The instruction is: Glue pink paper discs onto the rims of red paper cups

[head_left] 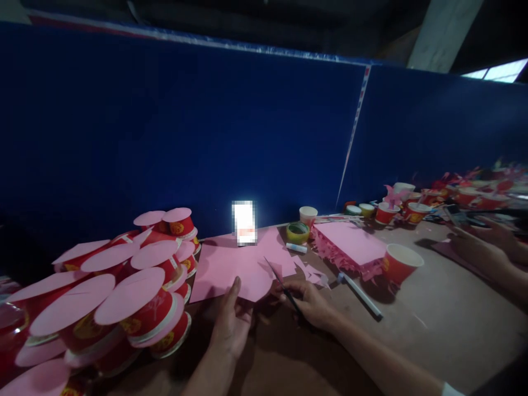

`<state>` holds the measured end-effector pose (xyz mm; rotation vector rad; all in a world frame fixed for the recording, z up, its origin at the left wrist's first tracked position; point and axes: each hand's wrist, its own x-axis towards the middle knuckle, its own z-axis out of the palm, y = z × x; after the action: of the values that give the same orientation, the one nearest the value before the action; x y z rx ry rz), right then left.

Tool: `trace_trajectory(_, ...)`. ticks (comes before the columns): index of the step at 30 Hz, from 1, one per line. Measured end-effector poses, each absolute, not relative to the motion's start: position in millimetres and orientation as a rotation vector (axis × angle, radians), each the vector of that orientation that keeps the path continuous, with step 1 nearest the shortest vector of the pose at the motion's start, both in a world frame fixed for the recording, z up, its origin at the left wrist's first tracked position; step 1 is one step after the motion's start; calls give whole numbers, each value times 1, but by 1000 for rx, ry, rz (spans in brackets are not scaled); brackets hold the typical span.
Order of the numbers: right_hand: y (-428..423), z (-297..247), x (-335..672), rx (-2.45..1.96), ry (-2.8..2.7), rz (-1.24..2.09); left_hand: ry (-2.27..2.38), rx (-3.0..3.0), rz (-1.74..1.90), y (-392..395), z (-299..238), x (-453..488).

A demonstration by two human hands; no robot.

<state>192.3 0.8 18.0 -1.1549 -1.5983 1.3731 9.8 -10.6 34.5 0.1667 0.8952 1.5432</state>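
On the left, red paper cups (142,322) with gold print stand crowded together, flat pink paper discs (132,294) across them, smooth and thin-rimmed. Next comes the left hand (233,327), pinching the near edge of a pink paper sheet (252,281), thumb on top. The sheet sits mid-table; where it ends against the pink behind it is hard to tell. It should handle light and floppy — easily creased or torn — so a gentle hold near the edge, clear of the blades, seems best. The right hand (310,304) grips dark scissors (290,295) by the handles; they look slim and rigid, their blades at the sheet's right side. Beyond lie limp, pointed paper scraps (315,274), a glossy tape roll (297,234), a ruffle-edged pink block (355,242) and a tapered red cup (402,264).
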Motion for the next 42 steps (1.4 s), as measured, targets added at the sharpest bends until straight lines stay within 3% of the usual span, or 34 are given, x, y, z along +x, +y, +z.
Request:
trace_trajectory(15,2,21,194,-1059,-1654,1331,1057,506,1484,-17,36,19)
trace_trajectory(42,1,21,194,-1087,-1574,1426,1124,603,1414,-16,35,11)
